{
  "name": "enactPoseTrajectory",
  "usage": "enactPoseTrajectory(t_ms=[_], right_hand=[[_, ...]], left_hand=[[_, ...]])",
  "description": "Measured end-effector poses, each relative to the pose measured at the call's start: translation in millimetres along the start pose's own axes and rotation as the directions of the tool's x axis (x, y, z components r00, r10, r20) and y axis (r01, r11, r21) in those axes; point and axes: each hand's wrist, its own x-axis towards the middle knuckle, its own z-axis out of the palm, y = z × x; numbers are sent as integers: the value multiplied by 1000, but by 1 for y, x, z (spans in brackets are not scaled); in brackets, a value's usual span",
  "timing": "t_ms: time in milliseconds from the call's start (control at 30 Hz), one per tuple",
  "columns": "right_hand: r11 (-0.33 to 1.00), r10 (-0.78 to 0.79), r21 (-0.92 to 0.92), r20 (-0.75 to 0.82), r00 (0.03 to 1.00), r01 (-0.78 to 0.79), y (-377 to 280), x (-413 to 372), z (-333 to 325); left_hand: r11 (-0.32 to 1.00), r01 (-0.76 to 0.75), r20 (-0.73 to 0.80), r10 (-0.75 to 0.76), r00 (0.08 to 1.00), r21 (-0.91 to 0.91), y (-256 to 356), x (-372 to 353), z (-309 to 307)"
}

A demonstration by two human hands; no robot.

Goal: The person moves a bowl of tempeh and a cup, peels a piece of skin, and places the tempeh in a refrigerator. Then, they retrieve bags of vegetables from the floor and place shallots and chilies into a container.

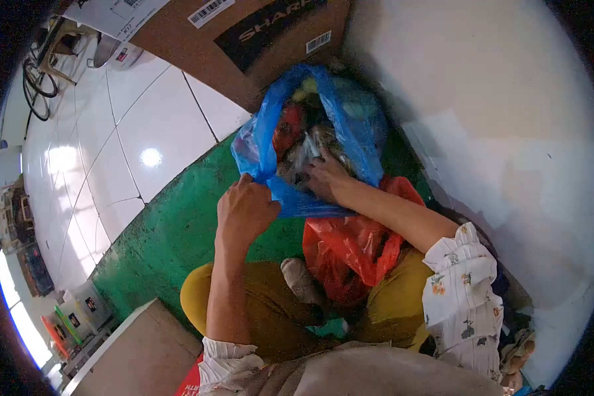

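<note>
A blue plastic bag stands gaping on the green floor in front of me. My left hand is closed on its near left rim, pulling the edge toward me. Inside the bag, my right hand reaches among the contents, its fingers at a clear plastic bag; whether they grip it I cannot tell. A red bundle and pale yellow-green pieces also show in there. Beneath my right forearm, a red plastic bag lies crumpled between my legs.
A large cardboard box stands behind the blue bag. A white wall closes off the right side. White floor tiles stretch to the left, and a pale box-like edge is at lower left.
</note>
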Motion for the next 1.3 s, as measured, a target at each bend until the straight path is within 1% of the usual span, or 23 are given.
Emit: enactPoseTrajectory(t_ms=[100,133,200,233,300,333,400,467,500,533,600,733,800,833,867,900,933,967,1000,1033,1133,1200,1300], right_hand=[[996,79,30,224,971,-88,-2,-14,-75],[996,77,29,229,970,-85,0,-22,-90],[980,98,151,200,975,-130,7,-40,-106],[981,95,147,203,975,-126,11,-46,-105],[930,152,329,63,986,-164,21,-56,-106],[932,145,325,60,988,-157,25,-56,-107],[925,217,299,87,972,-233,31,-54,-109],[924,228,302,60,972,-235,33,-55,-111],[919,246,309,38,968,-246,34,-56,-113],[922,238,305,35,971,-237,34,-56,-116],[904,271,320,85,959,-284,36,-56,-123],[942,215,256,40,976,-218,42,-60,-127],[919,282,296,-38,959,-259,51,-63,-104],[922,273,294,-39,961,-250,55,-62,-94],[917,304,303,-108,947,-260,59,-65,-88],[911,332,313,-174,927,-267,62,-67,-88],[916,322,306,-173,931,-260,67,-69,-88],[827,412,464,-116,904,-318,71,-71,-88],[707,490,604,-45,870,-367,76,-72,-89],[714,484,599,-46,874,-363,85,-75,-82],[676,468,672,-71,881,-304,101,-79,-76],[585,515,751,-51,856,-307,103,-82,-81],[573,480,779,-64,875,-257,108,-81,-73]], left_hand=[[998,65,8,-65,998,3,7,-2,-10],[998,69,25,-69,997,6,8,-3,-12],[997,77,42,-77,996,3,9,-3,-13],[997,78,41,-77,996,-18,10,-4,-14],[996,85,35,-84,996,-40,12,-3,-14],[998,57,30,-57,998,-23,14,-2,-12],[999,38,21,-38,999,-7,16,-2,-6],[997,-75,-70,73,995,-24,19,-4,6],[998,-66,-75,64,995,-26,22,-4,12],[994,-111,-128,109,986,-12,26,-3,19],[980,-198,-239,185,953,-29,35,-7,20],[982,-180,-222,164,961,-55,52,-3,21],[984,-172,-233,155,960,-53,59,1,23],[985,-166,-236,150,960,-49,61,5,28],[986,-160,-241,142,960,-53,66,7,28],[983,-161,-246,134,960,-90,72,9,26],[978,-161,-250,125,960,-129,78,10,24],[979,-156,-256,117,960,-135,84,11,28],[955,-189,-370,94,924,-230,90,13,34],[920,-232,-475,58,878,-316,95,16,41],[906,-265,-468,87,879,-330,102,27,48],[865,-293,-501,57,864,-407,105,30,48],[823,-327,-492,67,868,-465,107,29,43]])
